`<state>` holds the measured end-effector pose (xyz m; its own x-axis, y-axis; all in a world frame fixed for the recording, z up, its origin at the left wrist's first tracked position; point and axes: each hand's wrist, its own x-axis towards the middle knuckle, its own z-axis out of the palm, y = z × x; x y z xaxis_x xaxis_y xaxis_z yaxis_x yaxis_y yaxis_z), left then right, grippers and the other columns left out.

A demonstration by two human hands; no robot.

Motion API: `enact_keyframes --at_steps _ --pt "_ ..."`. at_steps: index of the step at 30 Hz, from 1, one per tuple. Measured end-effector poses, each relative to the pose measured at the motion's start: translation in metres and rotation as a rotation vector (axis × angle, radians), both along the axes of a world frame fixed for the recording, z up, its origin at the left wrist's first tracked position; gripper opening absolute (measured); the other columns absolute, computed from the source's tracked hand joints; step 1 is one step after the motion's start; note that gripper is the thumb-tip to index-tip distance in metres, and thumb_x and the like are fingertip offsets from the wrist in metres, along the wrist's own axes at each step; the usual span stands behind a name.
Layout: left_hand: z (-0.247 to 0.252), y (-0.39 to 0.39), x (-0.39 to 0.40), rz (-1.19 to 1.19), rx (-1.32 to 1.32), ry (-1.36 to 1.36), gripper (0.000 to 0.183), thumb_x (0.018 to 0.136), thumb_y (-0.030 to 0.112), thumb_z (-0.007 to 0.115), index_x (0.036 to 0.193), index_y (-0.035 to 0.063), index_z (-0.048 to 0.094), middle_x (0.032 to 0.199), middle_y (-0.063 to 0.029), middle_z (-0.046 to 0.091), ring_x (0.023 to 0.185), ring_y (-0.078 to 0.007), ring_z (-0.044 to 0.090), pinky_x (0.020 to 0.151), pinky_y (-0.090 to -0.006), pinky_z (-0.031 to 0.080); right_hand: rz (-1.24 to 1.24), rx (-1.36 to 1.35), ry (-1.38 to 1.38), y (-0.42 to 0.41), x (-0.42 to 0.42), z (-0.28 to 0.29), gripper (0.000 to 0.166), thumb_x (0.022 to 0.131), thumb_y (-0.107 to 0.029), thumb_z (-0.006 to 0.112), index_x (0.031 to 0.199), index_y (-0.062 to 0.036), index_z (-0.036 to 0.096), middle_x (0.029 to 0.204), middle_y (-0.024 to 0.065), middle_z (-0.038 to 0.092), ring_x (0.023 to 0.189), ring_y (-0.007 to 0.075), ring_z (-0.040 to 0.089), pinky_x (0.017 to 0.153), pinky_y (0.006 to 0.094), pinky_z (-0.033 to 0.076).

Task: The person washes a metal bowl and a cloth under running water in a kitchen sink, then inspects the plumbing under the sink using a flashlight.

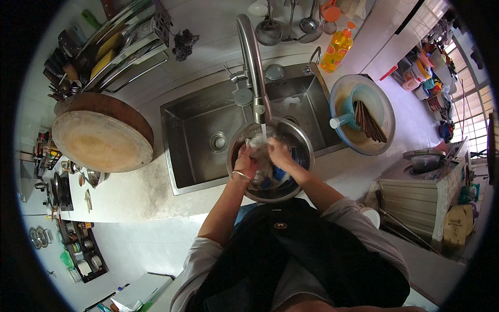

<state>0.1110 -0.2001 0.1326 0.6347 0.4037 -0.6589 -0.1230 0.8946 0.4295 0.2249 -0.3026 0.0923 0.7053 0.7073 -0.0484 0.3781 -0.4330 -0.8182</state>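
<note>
A round stainless steel basin rests at the front edge of a double-bowl steel sink. In it lies a wet, light-coloured cloth with blue parts, blurred by motion. My left hand, with a bangle at the wrist, grips the cloth's left side. Across from it, my right hand is closed on the cloth's upper right part. Water runs from the curved metal faucet onto the cloth between both hands. My fingertips are partly hidden in the folds.
Left of the sink, a thick round wooden chopping board leans near a metal rack. On the right stand a dish-soap bottle and a wide basin holding a blue dipper and a bundle of brown sticks. Ladles hang behind the faucet.
</note>
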Motion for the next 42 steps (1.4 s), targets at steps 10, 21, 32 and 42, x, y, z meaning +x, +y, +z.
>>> enact_keyframes --at_steps 10,21,32,42 --pt "-0.027 0.002 -0.003 -0.516 0.858 0.217 0.037 0.088 0.029 0.059 0.118 0.0074 0.056 0.105 -0.0132 0.064 0.1 -0.0288 0.061 0.087 -0.0351 0.049 0.076 -0.134 -0.262 0.014 -0.029 0.077 0.032 0.094 -0.033 0.047 0.082 -0.0066 0.061 0.069 0.0193 0.062 0.065 0.0399 0.061 0.06 0.0482 0.048" --pt "0.029 0.008 0.004 -0.405 0.803 -0.066 0.017 0.091 0.016 0.063 0.106 0.0087 0.059 0.091 0.0016 0.061 0.082 -0.0076 0.056 0.068 -0.0228 0.045 0.272 0.209 -0.171 -0.017 0.017 0.064 0.047 0.079 -0.012 0.062 0.124 -0.006 0.052 0.114 0.0181 0.06 0.104 0.0355 0.058 0.086 0.044 0.047" --pt "0.024 0.061 -0.009 -0.657 1.41 0.256 0.034 0.082 0.014 0.07 0.113 0.0048 0.057 0.096 -0.0084 0.067 0.088 -0.0219 0.063 0.076 -0.0332 0.051 0.114 0.226 0.108 -0.033 0.066 0.099 0.017 0.084 -0.008 0.061 0.1 -0.0036 0.063 0.088 0.0084 0.066 0.076 0.0153 0.063 0.069 0.0291 0.05" --pt "0.004 0.014 -0.007 -0.373 0.996 0.167 0.045 0.08 0.006 0.068 0.122 0.0106 0.053 0.117 -0.0092 0.058 0.104 -0.0309 0.06 0.088 -0.0422 0.047 0.28 0.036 0.018 -0.02 0.034 0.114 0.017 0.085 -0.014 0.061 0.098 -0.0043 0.065 0.095 0.0131 0.066 0.083 0.025 0.066 0.072 0.0353 0.05"
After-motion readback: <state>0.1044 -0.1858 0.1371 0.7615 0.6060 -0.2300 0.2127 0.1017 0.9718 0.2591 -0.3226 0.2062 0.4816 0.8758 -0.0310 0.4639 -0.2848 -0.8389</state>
